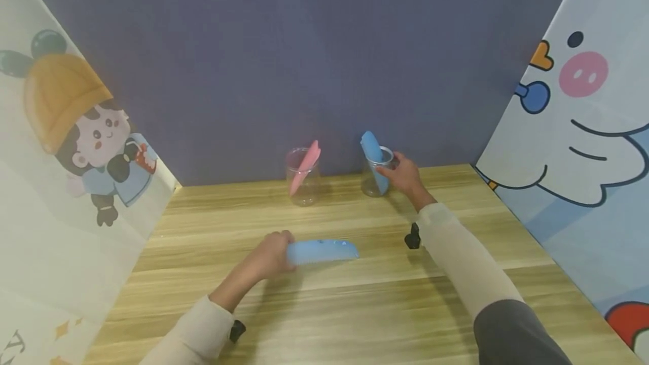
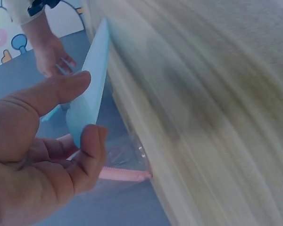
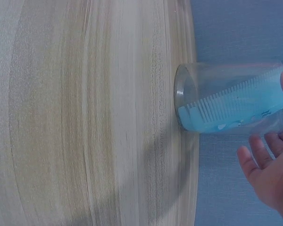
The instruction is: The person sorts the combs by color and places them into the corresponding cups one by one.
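Note:
My left hand (image 1: 271, 253) pinches one end of a light blue comb (image 1: 324, 250) between thumb and fingers, holding it sideways above the table with its teeth downward. At the back, my right hand (image 1: 404, 176) is around the near side of a clear plastic cup (image 1: 372, 186), its thumb by the rim and its fingers loosely spread. A second blue comb (image 3: 236, 103) leans inside that cup, teeth visible through the wall in the right wrist view. To the left stands another clear cup (image 1: 304, 196) with a pink comb (image 1: 306, 167) tilted in it.
The wood-grain table (image 1: 350, 303) ends at a dark blue-grey back wall (image 1: 324, 61). Printed cartoon panels flank both sides: a child in an orange hat (image 1: 71, 94) on the left, a white figure (image 1: 608, 145) on the right. Each wrist carries a small black mount.

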A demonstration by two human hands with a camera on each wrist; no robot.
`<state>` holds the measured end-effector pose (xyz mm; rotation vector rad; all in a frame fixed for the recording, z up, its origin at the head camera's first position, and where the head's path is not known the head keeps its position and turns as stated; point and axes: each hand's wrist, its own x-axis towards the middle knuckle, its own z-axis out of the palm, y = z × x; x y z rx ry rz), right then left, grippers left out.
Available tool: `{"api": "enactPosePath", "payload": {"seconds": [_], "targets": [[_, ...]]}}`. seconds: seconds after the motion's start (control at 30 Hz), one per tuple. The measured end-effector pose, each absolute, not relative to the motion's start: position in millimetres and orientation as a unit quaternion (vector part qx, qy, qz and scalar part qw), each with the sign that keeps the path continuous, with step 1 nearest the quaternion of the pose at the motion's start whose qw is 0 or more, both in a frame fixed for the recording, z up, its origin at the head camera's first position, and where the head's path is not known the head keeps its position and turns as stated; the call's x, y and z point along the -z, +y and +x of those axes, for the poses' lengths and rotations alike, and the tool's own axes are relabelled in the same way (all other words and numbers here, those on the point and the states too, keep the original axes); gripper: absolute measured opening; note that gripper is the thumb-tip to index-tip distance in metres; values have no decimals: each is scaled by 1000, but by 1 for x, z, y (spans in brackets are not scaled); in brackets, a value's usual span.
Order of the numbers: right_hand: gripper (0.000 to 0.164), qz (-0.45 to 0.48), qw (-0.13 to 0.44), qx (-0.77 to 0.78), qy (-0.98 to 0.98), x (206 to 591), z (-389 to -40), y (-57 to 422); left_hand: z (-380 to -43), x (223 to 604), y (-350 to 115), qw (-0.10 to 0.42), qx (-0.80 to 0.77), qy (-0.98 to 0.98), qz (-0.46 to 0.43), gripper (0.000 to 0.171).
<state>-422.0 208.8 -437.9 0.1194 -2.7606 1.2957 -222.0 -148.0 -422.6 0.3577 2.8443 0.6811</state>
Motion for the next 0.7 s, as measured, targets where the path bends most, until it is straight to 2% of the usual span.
{"api": "enactPosePath", "payload": {"seconds": [0.47,0.7], "targets": [[88,39,44,-428,-902,442,-422,209,-243,408,-143,-51,-285,938,189,56],[88,39,47,-428,-902,441,-423,209,-250,404,-139,-64,-307,930,191,58]]}}
